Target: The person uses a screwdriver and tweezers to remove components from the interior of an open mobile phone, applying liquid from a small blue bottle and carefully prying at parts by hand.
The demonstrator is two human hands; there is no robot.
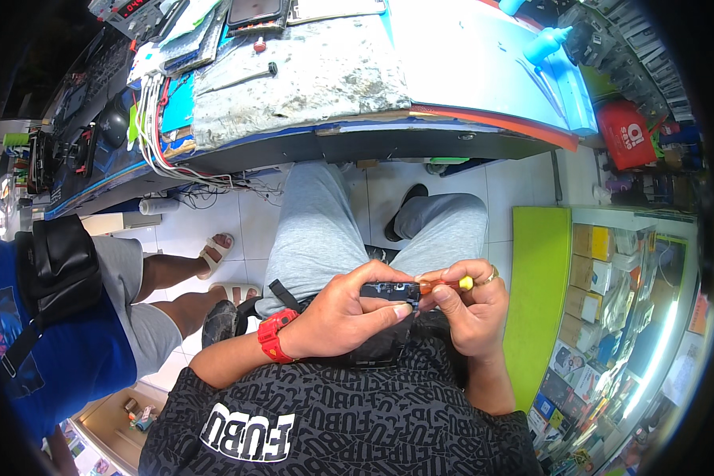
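Note:
My left hand (pixel 329 317) is closed around a small dark phone (pixel 381 291) held flat above my lap. Bare inner parts seem to show at the phone's right end. Fingers of my right hand (pixel 474 313) pinch a slim tool with an orange shaft and a yellow end, which looks like a screwdriver (pixel 465 283). Its left end meets the phone's right end, where both thumbs come close together. The tool's tip is hidden behind my fingers.
Ahead stands a workbench with a stained grey mat (pixel 309 75), a tweezer-like tool (pixel 242 78), white cables (pixel 152 135) and a blue bottle (pixel 546 45). Someone in a blue shirt (pixel 79 317) stands close on my left. To my right are a green panel (pixel 538 301) and a glass display case (pixel 611 317).

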